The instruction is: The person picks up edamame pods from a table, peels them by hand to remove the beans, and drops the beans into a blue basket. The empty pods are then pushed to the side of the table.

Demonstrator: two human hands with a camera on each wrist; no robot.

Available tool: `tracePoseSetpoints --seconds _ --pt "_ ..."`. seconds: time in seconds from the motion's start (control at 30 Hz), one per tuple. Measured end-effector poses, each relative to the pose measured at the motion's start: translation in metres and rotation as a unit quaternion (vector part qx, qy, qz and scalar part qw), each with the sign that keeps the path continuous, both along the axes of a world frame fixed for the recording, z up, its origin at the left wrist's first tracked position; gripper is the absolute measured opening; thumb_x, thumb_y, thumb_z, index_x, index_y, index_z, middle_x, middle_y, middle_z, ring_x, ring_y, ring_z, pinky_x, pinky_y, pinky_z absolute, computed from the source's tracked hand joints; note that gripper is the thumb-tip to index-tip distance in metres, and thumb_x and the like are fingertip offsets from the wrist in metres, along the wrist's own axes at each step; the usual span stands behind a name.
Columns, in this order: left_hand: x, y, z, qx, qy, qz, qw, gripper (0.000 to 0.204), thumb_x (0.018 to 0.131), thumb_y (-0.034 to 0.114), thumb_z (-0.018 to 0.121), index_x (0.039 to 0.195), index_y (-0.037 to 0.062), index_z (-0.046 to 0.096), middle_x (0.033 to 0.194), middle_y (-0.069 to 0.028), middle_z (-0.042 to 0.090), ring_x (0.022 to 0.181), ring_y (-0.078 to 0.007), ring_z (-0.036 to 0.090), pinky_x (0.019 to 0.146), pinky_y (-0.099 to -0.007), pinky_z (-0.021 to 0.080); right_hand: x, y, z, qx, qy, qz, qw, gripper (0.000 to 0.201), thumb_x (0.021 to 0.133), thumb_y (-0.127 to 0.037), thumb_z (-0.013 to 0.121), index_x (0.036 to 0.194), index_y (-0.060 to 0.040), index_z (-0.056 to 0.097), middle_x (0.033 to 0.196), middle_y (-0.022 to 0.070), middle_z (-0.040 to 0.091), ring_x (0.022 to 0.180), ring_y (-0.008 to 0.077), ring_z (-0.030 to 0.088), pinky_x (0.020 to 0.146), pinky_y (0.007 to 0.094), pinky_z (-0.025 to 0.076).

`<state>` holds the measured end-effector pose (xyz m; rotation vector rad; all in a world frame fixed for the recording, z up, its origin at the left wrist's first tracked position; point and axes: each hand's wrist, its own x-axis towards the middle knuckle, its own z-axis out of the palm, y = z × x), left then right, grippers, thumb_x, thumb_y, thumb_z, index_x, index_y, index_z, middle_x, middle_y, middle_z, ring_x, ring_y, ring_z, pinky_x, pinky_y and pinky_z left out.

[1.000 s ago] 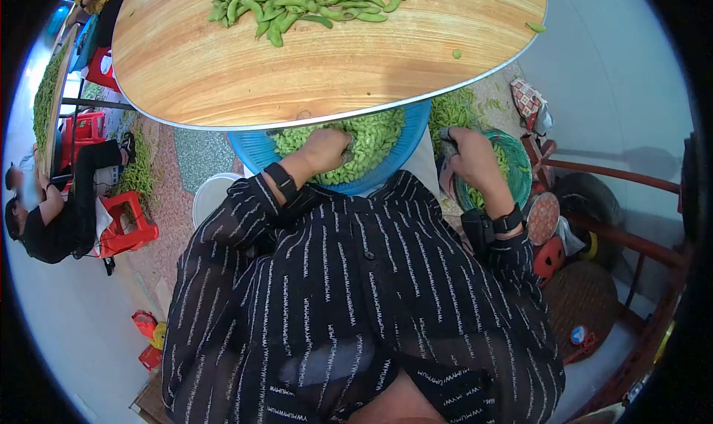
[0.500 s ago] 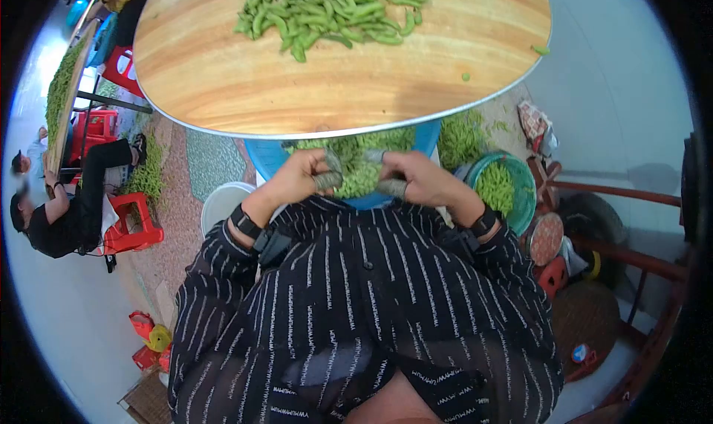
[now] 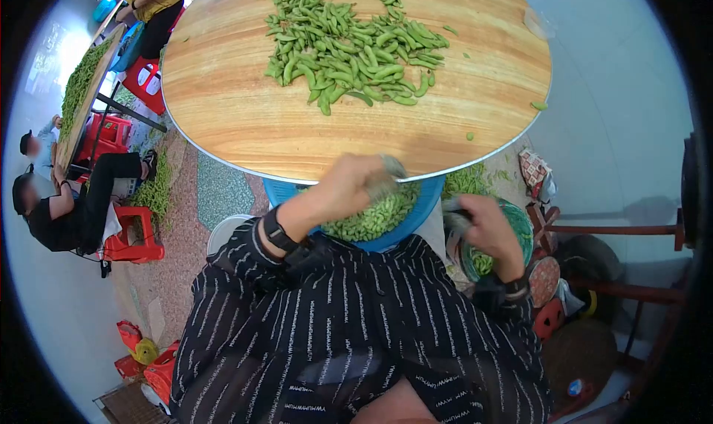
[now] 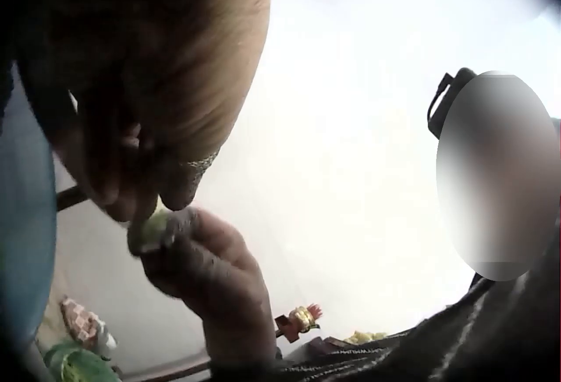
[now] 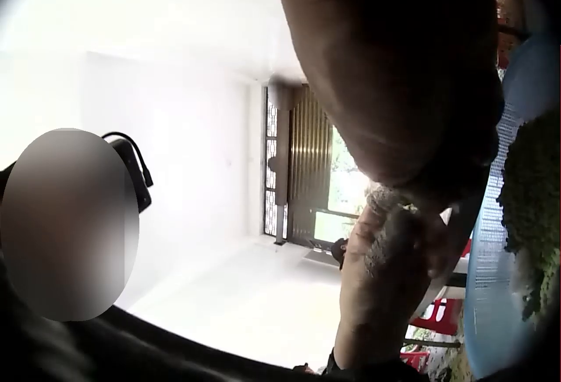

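You have two hands in play. Your left hand (image 3: 343,190) is half curled above the front edge of the one round table (image 3: 238,119); your right hand (image 3: 490,227) is bent over the one green basket (image 3: 520,227). Both blur in the head view, so you can't tell how far open they are or what they hold there; the left wrist view shows your hands close together, fingers bent at one green piece (image 4: 156,229).

One heap of green pods (image 3: 349,56), too many to count, runs from the table's far edge past its middle. One stray pod (image 3: 538,106) lies at its right edge, one loose bean (image 3: 469,136) near its front edge. Under that edge sits one blue basket (image 3: 427,208) of shelled beans (image 3: 375,219); the green basket holds more pods, and one white tub (image 3: 223,234) stands to the left.

The tabletop is pale wood grain with a thin light rim. The floor (image 3: 186,253) is speckled stone, the wall (image 3: 609,89) pale and plain. At left are one second table (image 3: 70,145), three red stools (image 3: 137,234) and at least three other people (image 3: 56,219)
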<state>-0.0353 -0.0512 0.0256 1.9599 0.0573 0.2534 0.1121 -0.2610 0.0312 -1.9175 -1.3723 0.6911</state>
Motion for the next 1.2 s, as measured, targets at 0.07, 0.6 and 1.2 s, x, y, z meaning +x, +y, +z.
tracePoseSetpoints --seconds 0.07,0.6,1.2 --pt "0.007 0.03 0.013 0.17 -0.057 0.098 0.979 0.016 0.076 0.005 0.058 0.091 0.0023 0.059 0.083 -0.0138 0.061 0.072 -0.0247 0.06 0.064 -0.0292 0.046 0.024 -0.03 -0.015 -0.041 -0.091 -0.12 0.988 0.015 0.065 0.0 0.055 0.08 -0.0002 0.053 0.07 0.0197 0.053 0.066 0.0368 0.052 0.059 0.038 0.042" --pt "0.053 0.126 -0.002 0.418 0.023 0.141 0.897 0.021 0.064 0.004 0.063 0.082 -0.0006 0.053 0.07 -0.0149 0.056 0.068 -0.0305 0.057 0.059 -0.0376 0.045 0.0 0.065 -0.007 0.112 0.19 -0.116 0.968 0.024 0.078 -0.004 0.055 0.101 0.002 0.054 0.083 0.0046 0.059 0.077 0.0105 0.053 0.07 0.0229 0.043" --pt "0.017 0.057 0.005 -0.336 -0.02 0.085 0.938 0.024 0.077 0.006 0.06 0.099 0.0035 0.051 0.091 -0.0032 0.057 0.08 -0.0076 0.053 0.067 -0.0213 0.044 -0.006 0.142 -0.018 0.162 0.243 -0.032 0.956 0.011 0.078 -0.002 0.052 0.088 -0.0003 0.054 0.071 0.0034 0.056 0.06 0.0147 0.052 0.053 0.0273 0.04"
